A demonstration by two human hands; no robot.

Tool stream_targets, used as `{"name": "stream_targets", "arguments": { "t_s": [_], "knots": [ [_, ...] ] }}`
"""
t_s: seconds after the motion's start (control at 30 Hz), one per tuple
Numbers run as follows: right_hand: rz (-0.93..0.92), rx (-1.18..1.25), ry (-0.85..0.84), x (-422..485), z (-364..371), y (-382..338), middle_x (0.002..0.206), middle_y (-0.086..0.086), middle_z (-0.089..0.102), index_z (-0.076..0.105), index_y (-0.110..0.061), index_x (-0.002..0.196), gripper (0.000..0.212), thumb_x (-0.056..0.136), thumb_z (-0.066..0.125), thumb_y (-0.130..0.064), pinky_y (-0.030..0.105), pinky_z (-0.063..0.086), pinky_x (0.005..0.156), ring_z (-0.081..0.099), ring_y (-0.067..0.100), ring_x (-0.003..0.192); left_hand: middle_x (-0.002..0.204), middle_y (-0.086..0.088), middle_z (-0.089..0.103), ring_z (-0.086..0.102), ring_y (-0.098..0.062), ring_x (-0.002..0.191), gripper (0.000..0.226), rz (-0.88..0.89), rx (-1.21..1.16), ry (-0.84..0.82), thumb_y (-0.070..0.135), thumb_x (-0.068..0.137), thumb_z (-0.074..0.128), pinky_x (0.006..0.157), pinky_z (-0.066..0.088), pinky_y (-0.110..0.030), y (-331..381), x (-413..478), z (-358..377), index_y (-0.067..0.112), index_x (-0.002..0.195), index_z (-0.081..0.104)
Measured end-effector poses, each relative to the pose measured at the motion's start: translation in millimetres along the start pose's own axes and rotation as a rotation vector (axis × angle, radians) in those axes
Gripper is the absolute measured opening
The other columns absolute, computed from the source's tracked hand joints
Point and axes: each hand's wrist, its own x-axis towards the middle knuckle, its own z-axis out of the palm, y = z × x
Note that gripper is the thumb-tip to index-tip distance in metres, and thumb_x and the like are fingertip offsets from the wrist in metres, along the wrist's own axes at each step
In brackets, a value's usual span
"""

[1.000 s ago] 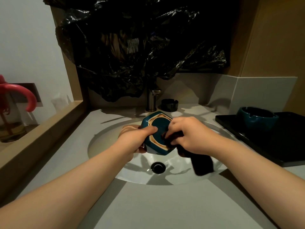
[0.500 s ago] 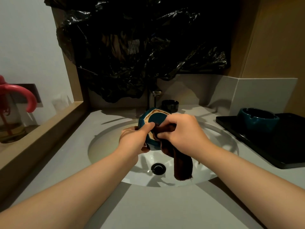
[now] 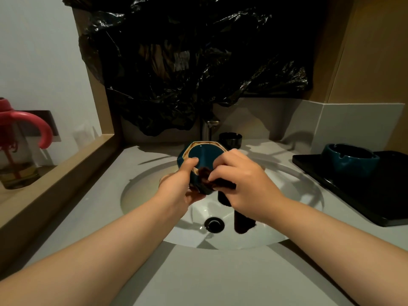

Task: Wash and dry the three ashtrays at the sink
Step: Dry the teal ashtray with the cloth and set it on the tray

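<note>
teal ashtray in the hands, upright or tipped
Tipped: the teal ashtray is held on edge above the sink, its flat face toward the camera.

**Hidden and cut-off items, head view**

Ashtray (image 3: 204, 154): the lower part is covered by the left hand (image 3: 178, 188) and right hand (image 3: 245, 184), and the far face is turned away. Left fingers are behind the ashtray; only the thumb shows. Cloth (image 3: 242, 225): the middle is covered by the right hand. Faucet (image 3: 207, 130): the top is hidden under the black plastic sheet (image 3: 187, 62). Black tray (image 3: 364, 195): cut off by the right edge. Pink-handled object (image 3: 28, 122): cut off by the left edge, kind not determinable. Both forearms run off the bottom edge.
</note>
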Motion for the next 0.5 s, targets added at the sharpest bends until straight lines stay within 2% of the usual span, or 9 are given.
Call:
{"name": "stream_targets", "arguments": {
  "t_s": [0.1, 0.17, 0.23, 0.37, 0.5],
  "knots": [
    [0.226, 0.108, 0.071, 0.2, -9.6, 13.8, 0.092, -0.004, 0.059, 0.069, -0.012, 0.085, 0.019, 0.074, 0.071, 0.003, 0.032, 0.048, 0.08, 0.053, 0.016, 0.089, 0.112, -0.019, 0.067, 0.067, -0.032, 0.097, 0.045, -0.012, 0.004, -0.003, 0.033, 0.084, 0.07, 0.068, 0.058, -0.041, 3.5, 0.0, -1.8, 0.009, 0.12, 0.057],
    [0.376, 0.142, 0.138, 0.7, -16.2, 23.1, 0.091, -0.006, 0.058, 0.071, -0.015, 0.086, 0.018, 0.076, 0.071, 0.0, 0.027, 0.045, 0.084, 0.053, 0.013, 0.091, 0.108, -0.016, 0.068, 0.068, -0.03, 0.094, 0.04, -0.021, 0.041, -0.017, 0.033, 0.084, 0.07, 0.066, 0.058, -0.039, 3.7, -0.7, -0.8, 0.011, 0.115, 0.058],
    [0.45, 0.115, 0.156, 2.3, -19.1, 27.9, 0.092, -0.008, 0.058, 0.073, -0.017, 0.089, 0.017, 0.078, 0.071, -0.003, 0.024, 0.044, 0.086, 0.054, 0.011, 0.093, 0.103, -0.014, 0.071, 0.07, -0.029, 0.088, 0.038, -0.014, 0.12, -0.033, 0.035, 0.083, 0.071, 0.066, 0.058, -0.038, 2.7, -1.4, 1.1, 0.011, 0.111, 0.06],
    [0.454, 0.04, 0.097, 10.5, -14.1, 22.2, 0.094, -0.009, 0.055, 0.074, -0.016, 0.096, 0.016, 0.082, 0.069, -0.009, 0.023, 0.041, 0.087, 0.05, 0.01, 0.097, 0.088, -0.009, 0.075, 0.071, -0.025, 0.08, 0.03, 0.091, 0.382, -0.063, 0.033, 0.081, 0.073, 0.065, 0.059, -0.033, -4.9, -3.1, 9.4, 0.012, 0.101, 0.066],
    [0.357, 0.022, -0.013, 15.7, -17.1, 17.4, 0.1, -0.007, 0.054, 0.073, -0.016, 0.099, 0.019, 0.083, 0.067, -0.007, 0.017, 0.036, 0.084, 0.043, 0.005, 0.097, 0.087, -0.007, 0.075, 0.072, -0.023, 0.081, 0.027, 0.124, 0.484, -0.108, 0.034, 0.08, 0.074, 0.066, 0.059, -0.033, -7.2, -5.8, 11.4, 0.014, 0.097, 0.067]
  ]
}}
